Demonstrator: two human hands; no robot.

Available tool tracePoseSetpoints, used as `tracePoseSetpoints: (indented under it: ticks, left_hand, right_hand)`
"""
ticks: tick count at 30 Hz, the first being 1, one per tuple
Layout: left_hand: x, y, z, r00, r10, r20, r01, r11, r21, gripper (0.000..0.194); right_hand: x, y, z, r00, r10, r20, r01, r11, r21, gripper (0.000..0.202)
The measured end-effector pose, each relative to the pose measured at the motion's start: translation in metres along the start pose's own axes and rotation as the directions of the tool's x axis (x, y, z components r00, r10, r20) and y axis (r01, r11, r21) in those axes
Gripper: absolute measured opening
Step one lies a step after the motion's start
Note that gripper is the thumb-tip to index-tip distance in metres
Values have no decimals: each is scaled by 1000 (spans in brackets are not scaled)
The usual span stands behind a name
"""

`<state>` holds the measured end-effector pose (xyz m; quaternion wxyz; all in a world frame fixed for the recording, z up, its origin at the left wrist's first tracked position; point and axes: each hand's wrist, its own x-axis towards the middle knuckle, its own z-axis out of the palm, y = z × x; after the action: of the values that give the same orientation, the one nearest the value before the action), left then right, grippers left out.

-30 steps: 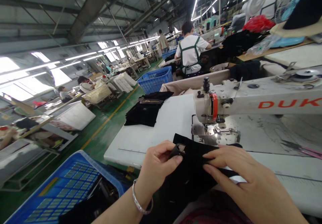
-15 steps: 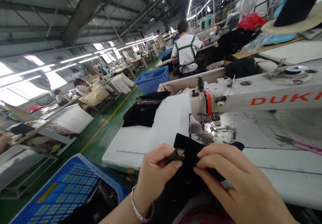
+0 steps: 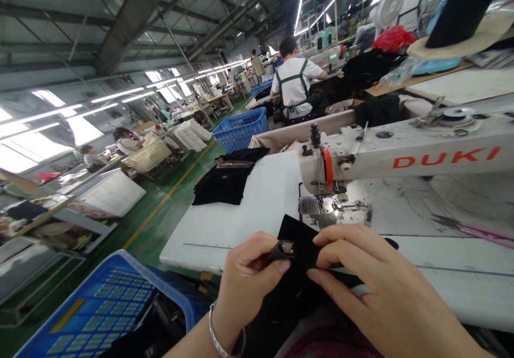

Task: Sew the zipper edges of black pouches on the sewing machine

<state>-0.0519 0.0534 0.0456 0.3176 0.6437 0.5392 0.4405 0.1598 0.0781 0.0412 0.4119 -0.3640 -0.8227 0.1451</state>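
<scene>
A piece of black fabric (image 3: 295, 235) is held between both hands, in front of the sewing machine's needle area (image 3: 333, 205). My left hand (image 3: 252, 275) pinches a folded dark strip (image 3: 281, 251) at the fabric's left side; a small metallic-looking bit shows inside its fold. My right hand (image 3: 357, 272) grips the fabric with thumb and fingers from the right. The lower part of the fabric merges with dark material below, so its full shape cannot be told. A silver bangle (image 3: 217, 334) circles my left wrist.
Stacked black pieces with a zipper (image 3: 228, 178) lie on the table's left end. A blue basket (image 3: 120, 272) with dark items stands lower left. Pink-handled thread snips (image 3: 474, 229) rest at right. Farther off, a person in a white shirt (image 3: 295, 82) sits, back turned.
My right fingers have shifted slightly on the fabric, thumb and fingertips a little farther apart. The left hand keeps its pinch. The view has turned slightly to the right.
</scene>
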Motion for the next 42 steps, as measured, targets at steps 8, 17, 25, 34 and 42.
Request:
tracePoseSetpoints:
  ticks: [8, 17, 25, 34, 42]
  left_hand:
    - [-1, 5, 3, 997, -56, -54, 57, 998, 19, 10]
    - [0, 0, 6, 982, -177, -71, 152, 951, -269, 16]
    - [-2, 2, 12, 986, -162, -49, 128, 903, -409, 16]
    - [45, 41, -39, 940, -182, 289, 242, 952, -187, 41]
    - [116, -62, 8, 889, -252, 383, 134, 942, 309, 32]
  right_hand:
    - [-1, 1, -1, 999, -3, 49, 4, 1000, -25, 8]
    - [9, 6, -2, 980, 158, 121, -172, 978, 115, 8]
    - [19, 2, -11, 896, 331, 295, -374, 922, 100, 9]
    - [26, -15, -7, 936, -72, 344, -83, 906, 414, 16]
    - [-6, 69, 63, 913, -253, 319, 273, 962, -20, 41]
